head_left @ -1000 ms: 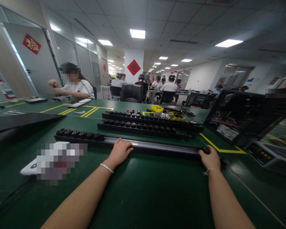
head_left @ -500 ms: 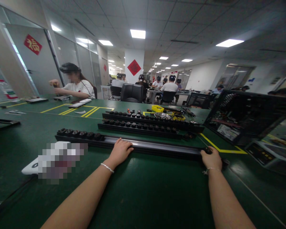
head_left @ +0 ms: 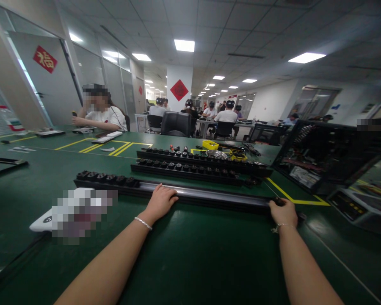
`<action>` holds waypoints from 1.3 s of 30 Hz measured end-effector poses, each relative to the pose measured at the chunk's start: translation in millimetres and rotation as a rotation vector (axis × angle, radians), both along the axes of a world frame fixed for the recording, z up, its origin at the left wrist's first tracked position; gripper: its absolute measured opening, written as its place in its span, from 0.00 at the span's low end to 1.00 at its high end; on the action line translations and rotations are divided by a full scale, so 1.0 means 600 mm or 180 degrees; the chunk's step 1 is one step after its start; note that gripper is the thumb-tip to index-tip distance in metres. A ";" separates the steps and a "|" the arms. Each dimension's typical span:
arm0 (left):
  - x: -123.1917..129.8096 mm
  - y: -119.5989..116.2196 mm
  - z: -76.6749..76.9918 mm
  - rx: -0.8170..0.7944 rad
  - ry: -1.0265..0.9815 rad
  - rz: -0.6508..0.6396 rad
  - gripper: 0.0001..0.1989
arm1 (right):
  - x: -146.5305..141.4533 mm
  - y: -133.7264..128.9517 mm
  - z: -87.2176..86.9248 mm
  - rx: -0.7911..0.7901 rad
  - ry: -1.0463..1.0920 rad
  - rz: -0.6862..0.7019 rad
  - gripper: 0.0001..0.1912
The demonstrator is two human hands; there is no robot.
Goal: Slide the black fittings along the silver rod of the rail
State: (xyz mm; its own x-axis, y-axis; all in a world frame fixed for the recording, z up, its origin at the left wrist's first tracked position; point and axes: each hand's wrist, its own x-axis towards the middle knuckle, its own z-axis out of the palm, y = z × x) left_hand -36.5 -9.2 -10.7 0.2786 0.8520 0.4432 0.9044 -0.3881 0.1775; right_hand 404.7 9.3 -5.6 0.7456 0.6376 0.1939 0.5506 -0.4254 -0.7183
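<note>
A long black rail [head_left: 206, 195] lies across the green table, with several black socket-like modules [head_left: 106, 178] along its left part and a bare shiny channel to the right of them. My left hand [head_left: 161, 201] rests on the near edge of the rail around its middle, fingers bent over it. At the rail's right end my right hand [head_left: 283, 212] is closed on a small dark piece, mostly hidden by the fingers. Behind lie two more black rails, the nearer one [head_left: 187, 170] and the farther one [head_left: 203, 157], both lined with modules.
An open computer case [head_left: 324, 156] stands at the right, beside a metal box [head_left: 358, 209]. A white device [head_left: 79, 212] lies at the left. Farther back are a yellow bin [head_left: 210, 145] and a seated person [head_left: 100, 114].
My right hand has shifted very slightly right and down at the rail's end. My left hand is in the same place. The seated person has raised a hand to the head.
</note>
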 end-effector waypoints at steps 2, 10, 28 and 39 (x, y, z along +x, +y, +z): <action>0.000 0.000 0.000 -0.0012 -0.0007 0.0000 0.10 | 0.002 0.001 0.001 -0.0083 -0.0023 0.0007 0.27; 0.001 -0.001 0.001 0.0000 -0.0042 0.0026 0.10 | 0.007 0.001 -0.003 0.0001 -0.0078 0.0019 0.26; 0.002 -0.002 0.004 -0.0048 -0.0034 0.0001 0.11 | 0.002 0.000 -0.002 -0.0046 -0.0293 -0.0002 0.27; 0.002 -0.004 0.006 -0.0019 -0.0026 0.0030 0.10 | 0.020 0.001 -0.011 0.0039 -0.0271 -0.0052 0.25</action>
